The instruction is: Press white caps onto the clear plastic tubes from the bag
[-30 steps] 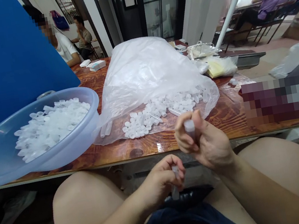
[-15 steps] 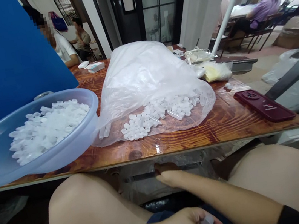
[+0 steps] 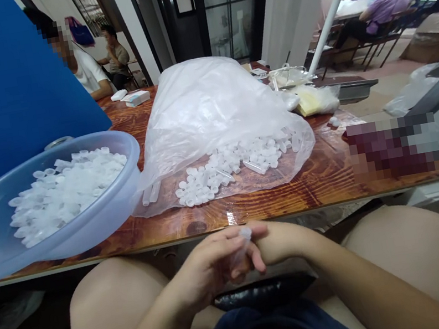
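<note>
Just below the table's front edge, my left hand (image 3: 215, 263) is curled around a small translucent plastic tube (image 3: 241, 246), its end showing between thumb and fingers. My right hand (image 3: 278, 240) is right beside and partly behind the left; its fingers are hidden, so what it holds cannot be seen. On the table ahead lies a large clear plastic bag (image 3: 209, 104) with many similar short tubes (image 3: 201, 184) spread at its near end. To the left, a blue plastic basin (image 3: 124, 197) contains a heap of translucent tubes (image 3: 68, 195).
A wooden-patterned table (image 3: 196, 227) spans the view above my knees. A blue panel (image 3: 10, 70) rises at the left. A pixelated dark red object (image 3: 389, 150) lies at the right; small plastic packs (image 3: 316, 100) lie behind it. Other people sit in the background.
My left hand has risen from my lap with the tube, up towards the table edge. My right hand has come out from below the table edge, and both hands are now together.
</note>
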The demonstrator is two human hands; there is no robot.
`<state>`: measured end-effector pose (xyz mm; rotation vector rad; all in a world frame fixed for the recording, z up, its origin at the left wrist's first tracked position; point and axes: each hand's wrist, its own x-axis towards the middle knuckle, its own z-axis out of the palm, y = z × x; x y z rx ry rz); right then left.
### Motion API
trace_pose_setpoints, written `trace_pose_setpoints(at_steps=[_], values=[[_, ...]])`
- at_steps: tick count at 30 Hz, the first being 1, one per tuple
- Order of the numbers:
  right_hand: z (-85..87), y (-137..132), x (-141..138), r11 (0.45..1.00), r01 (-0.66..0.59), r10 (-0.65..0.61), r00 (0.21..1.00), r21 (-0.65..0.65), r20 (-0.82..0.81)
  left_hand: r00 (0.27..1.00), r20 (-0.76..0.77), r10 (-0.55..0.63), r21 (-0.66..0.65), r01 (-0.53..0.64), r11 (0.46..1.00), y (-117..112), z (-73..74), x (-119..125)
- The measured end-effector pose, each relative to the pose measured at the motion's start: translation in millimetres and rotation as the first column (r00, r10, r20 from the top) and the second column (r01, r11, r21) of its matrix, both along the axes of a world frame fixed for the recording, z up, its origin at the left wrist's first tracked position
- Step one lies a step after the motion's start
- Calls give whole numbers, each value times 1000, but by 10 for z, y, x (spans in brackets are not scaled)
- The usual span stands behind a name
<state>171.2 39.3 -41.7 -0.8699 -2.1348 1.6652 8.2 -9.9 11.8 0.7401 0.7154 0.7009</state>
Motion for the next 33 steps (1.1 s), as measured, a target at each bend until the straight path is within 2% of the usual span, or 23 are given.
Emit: trace_pose_setpoints(at_steps=[1,2,3,4,5,7,8,9,10,13,16,21,26,28,30,31,33], values=[[103,66,29,999,-15,14,1000,49,19,999,32,40,3,-40,999,14,33,-43],[197,133,55,988,22,-26,999,151,24,995,55,80,5,-81,997,28,51,-77],[274,200,77,950,108,-114,993,292,2,991,69,116,6,-117,993,44,56,-101],[329,265,91,868,228,-230,972,442,-51,987,71,143,4,-144,990,60,49,-114],[362,330,99,749,339,-335,935,569,-116,984,63,164,8,-164,986,77,33,-119],[366,463,92,527,418,-470,869,740,-156,982,29,186,28,-187,982,109,-11,-109],[346,531,80,458,393,-516,848,798,-121,981,5,193,39,-193,980,124,-35,-99],[318,598,65,420,346,-556,829,839,-63,980,-24,198,52,-197,979,138,-58,-88],[287,662,47,407,292,-589,808,865,5,977,-57,205,71,-201,977,152,-80,-79],[206,807,-1,441,159,-620,766,884,171,958,-142,248,175,-222,959,191,-136,-60],[169,851,-25,447,108,-613,759,888,217,941,-161,298,279,-246,928,223,-174,-47],[161,830,-32,430,136,-647,736,892,200,923,-183,337,372,-253,893,239,-238,-20],[143,869,-38,451,188,-653,736,872,179,913,-189,361,429,-254,867,252,-315,-14],[164,862,-28,454,249,-639,760,856,118,907,-172,384,425,-283,860,259,-317,-18],[222,812,-23,478,387,-583,811,788,-45,901,-149,408,413,-318,853,262,-298,-24],[264,770,-29,509,474,-541,825,718,-161,899,-133,418,407,-335,850,263,-284,-28],[357,657,-69,627,613,-471,790,481,-392,898,-89,431,396,-365,842,263,-253,-42]])
